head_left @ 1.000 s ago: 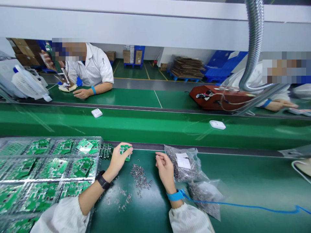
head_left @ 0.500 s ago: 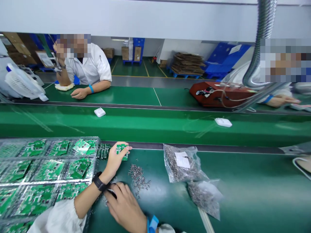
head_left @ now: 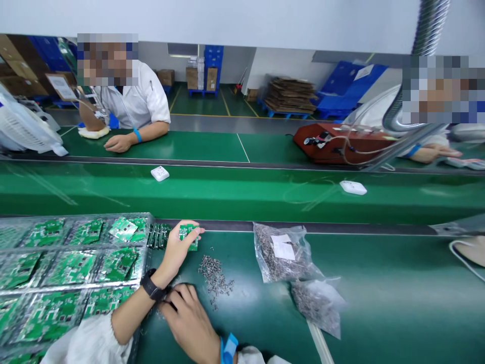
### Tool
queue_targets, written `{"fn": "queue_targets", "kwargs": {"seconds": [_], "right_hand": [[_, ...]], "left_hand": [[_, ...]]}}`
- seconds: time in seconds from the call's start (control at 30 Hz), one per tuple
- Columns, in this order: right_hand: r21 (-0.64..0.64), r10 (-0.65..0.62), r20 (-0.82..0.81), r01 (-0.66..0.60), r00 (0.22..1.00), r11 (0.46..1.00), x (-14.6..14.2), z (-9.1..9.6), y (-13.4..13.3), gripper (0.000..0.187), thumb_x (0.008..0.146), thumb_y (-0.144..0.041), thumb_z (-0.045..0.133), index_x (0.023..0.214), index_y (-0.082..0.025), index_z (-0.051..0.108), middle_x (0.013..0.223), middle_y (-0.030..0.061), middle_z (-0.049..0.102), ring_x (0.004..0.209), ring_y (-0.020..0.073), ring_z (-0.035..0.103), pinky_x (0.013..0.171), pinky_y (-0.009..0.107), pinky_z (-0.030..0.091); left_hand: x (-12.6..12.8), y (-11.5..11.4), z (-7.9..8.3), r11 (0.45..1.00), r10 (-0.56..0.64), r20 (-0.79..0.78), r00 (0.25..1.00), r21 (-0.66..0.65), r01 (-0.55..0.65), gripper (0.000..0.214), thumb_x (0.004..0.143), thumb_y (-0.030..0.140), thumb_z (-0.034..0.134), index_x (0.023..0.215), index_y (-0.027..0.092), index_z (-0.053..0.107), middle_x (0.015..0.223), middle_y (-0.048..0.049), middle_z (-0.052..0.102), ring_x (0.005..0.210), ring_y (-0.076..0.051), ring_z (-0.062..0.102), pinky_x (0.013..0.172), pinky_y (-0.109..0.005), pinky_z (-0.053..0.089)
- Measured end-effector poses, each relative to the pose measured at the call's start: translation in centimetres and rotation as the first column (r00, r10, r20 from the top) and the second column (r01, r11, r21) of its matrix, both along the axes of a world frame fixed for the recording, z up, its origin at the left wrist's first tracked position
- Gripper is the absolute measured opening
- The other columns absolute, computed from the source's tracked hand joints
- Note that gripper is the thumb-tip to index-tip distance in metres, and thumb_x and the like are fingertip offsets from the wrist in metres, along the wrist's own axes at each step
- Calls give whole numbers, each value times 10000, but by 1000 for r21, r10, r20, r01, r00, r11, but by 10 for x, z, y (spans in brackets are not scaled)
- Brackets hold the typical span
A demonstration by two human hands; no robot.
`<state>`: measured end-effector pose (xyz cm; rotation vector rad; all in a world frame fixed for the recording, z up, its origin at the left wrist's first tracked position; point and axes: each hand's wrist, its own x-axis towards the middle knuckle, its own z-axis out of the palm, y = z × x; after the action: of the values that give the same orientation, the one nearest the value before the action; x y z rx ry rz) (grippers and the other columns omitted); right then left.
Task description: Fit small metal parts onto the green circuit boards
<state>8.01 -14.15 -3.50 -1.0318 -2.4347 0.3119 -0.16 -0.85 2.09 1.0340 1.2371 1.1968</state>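
Observation:
My left hand (head_left: pixel 180 248), with a black band at the wrist, grips a small green circuit board (head_left: pixel 193 244) between thumb and fingers. Just left of it, several circuit boards (head_left: pixel 159 236) stand on edge in a row. Below the left wrist, my right hand (head_left: pixel 191 318) rests low over the table, fingers curled toward small clear pieces (head_left: pixel 161 309). Its fingertips are partly hidden, so what they pinch cannot be made out. A loose pile of small metal screws (head_left: pixel 212 273) lies right of both hands.
A clear compartment tray (head_left: pixel 76 286) full of green boards fills the left side. Two plastic bags of screws, one larger (head_left: pixel 267 253) and one smaller (head_left: pixel 316 306), lie to the right. White boxes (head_left: pixel 159 174) sit on the green strip ahead. Two people sit across.
The view has shifted slightly. My right hand has moved a little left with its fingers still curled. My left hand keeps its hold on the circuit board.

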Motion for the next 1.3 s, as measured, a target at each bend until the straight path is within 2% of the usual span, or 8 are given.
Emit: {"fn": "queue_targets", "kwargs": {"seconds": [0.3, 0.6, 0.7, 0.87, 1.03, 1.3], "right_hand": [[-43, 50, -121, -56, 991, 997, 0, -2, 0, 124, 1041, -197, 608, 1137, -232, 677, 1032, 18, 690, 931, 167, 614, 794, 272, 529], [-196, -14, -248, -36, 969, 980, 5, -1, 4, 167, 1076, -227, 555, 1138, -239, 710, 1077, 21, 715, 974, 170, 639, 816, 270, 552], [-181, -2, -261, -47, 965, 982, 7, -1, 6, 178, 1079, -210, 549, 1171, -219, 700, 1078, 21, 736, 992, 174, 629, 831, 270, 551], [-149, 11, -305, -59, 952, 987, 10, 0, 9, 224, 1109, -215, 481, 1110, -211, 705, 1036, -2, 766, 1060, 168, 632, 882, 285, 535], [-182, -1, -351, -67, 936, 981, 13, -3, 12, 212, 1108, -242, 498, 1111, -235, 710, 1075, -22, 786, 1112, 150, 650, 909, 296, 536], [-247, -81, -371, -14, 925, 969, 15, -2, 9, 200, 1068, -176, 527, 988, -231, 702, 1058, -23, 759, 912, 127, 686, 847, 282, 562]], "left_hand": [[-1, 0, 0, 1000, -15, -16, 1000, -4, 15, 300, 847, 429, 778, 1004, 188, 690, 965, -65, 807, 812, -172, 716, 789, -270, 539], [2, 1, 4, 999, -13, 11, 1000, -50, 13, 301, 837, 424, 799, 1006, 198, 693, 953, -53, 801, 852, -184, 736, 816, -278, 562], [2, 1, 3, 996, -10, 25, 1000, -83, 12, 308, 837, 409, 805, 1026, 195, 690, 949, -50, 799, 819, -167, 723, 804, -263, 556], [3, 2, 1, 990, 7, 34, 999, -143, -2, 339, 811, 406, 829, 1035, 194, 688, 952, -55, 796, 789, -165, 719, 759, -257, 561], [2, 4, 2, 981, 18, 34, 999, -195, -11, 335, 808, 403, 837, 1031, 202, 688, 963, -50, 790, 822, -176, 726, 774, -264, 572], [4, 2, 5, 962, -4, -14, 1000, -275, 0, 335, 793, 423, 841, 1009, 213, 693, 928, -49, 786, 762, -178, 721, 742, -272, 580]]}}
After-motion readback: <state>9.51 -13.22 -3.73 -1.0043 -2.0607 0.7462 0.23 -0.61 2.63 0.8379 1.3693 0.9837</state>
